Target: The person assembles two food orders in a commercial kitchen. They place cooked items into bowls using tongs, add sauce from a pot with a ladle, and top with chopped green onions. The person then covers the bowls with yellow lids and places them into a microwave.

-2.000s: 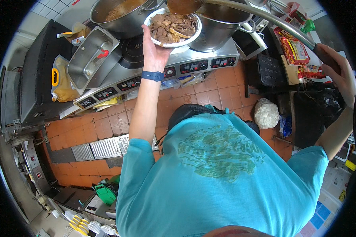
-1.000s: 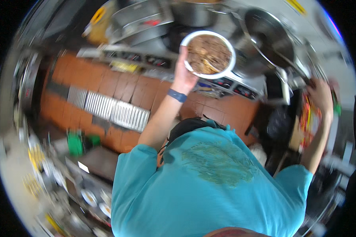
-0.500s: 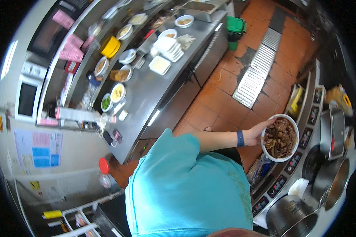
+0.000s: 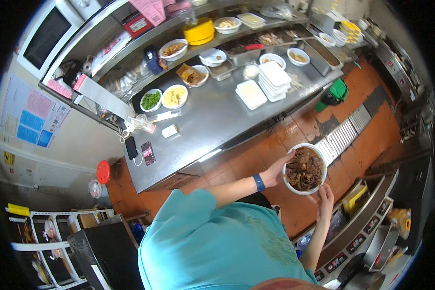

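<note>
A white bowl full of dark brown sliced meat is held over the floor in front of me. My left hand, with a blue band at the wrist, grips its left side, thumb at the rim. Close by the bowl's lower right edge, my right hand has its fingers apart. Whether those fingertips bear any of the bowl's weight, I cannot tell.
A steel counter runs along the far side. It carries stacked white containers, a bowl of chopped greens and a phone. Cooking pots and a control-panel edge lie at my right. A floor grate crosses the tiles.
My left hand has carried the bowl of meat leftward, away from the stove side. My right hand has come into view beside it. The head view has turned toward the counter.
</note>
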`<state>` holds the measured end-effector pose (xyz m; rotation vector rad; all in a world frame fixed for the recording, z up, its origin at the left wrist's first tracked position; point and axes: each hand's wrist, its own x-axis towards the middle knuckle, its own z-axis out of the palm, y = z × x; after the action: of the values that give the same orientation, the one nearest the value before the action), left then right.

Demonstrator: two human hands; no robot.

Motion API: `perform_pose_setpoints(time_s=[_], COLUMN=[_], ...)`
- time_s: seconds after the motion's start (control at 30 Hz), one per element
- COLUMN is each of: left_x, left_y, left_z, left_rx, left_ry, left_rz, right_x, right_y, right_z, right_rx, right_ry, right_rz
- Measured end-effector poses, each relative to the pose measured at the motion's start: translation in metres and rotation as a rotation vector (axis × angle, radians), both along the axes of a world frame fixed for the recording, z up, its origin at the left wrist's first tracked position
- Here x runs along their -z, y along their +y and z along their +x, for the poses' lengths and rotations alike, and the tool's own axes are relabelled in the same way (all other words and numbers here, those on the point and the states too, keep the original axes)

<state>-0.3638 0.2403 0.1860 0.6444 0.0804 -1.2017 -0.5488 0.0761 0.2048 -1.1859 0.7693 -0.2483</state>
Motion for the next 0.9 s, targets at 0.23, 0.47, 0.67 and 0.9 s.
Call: perform_pose_setpoints(time_s=[0.23, 0.47, 0.67, 0.9], left_x=[0.036, 0.078, 0.106, 0.151], left_y=[0.074, 0.142, 0.234, 0.314], left_z=[0.102, 0.165, 0.212, 0.232], left_rx=[-0.248, -0.6, -0.69, -0.679], left_ry=[0.106, -0.034, -0.187, -0.1], left_rz=[-0.021, 0.206, 0.73, 1.01], right_x=[0.035, 0.115, 0.189, 0.236], right_y=[0.01, 0.05, 0.117, 0.202], right_z=[0.157, 0.314, 0.421, 0.473], right_rx=[-0.272, -0.586, -0.845, -1.032], right_ry=[0.019, 0.04, 0.017, 0.063], right_rz=[-0.052, -0.284, -0.214, 0.017])
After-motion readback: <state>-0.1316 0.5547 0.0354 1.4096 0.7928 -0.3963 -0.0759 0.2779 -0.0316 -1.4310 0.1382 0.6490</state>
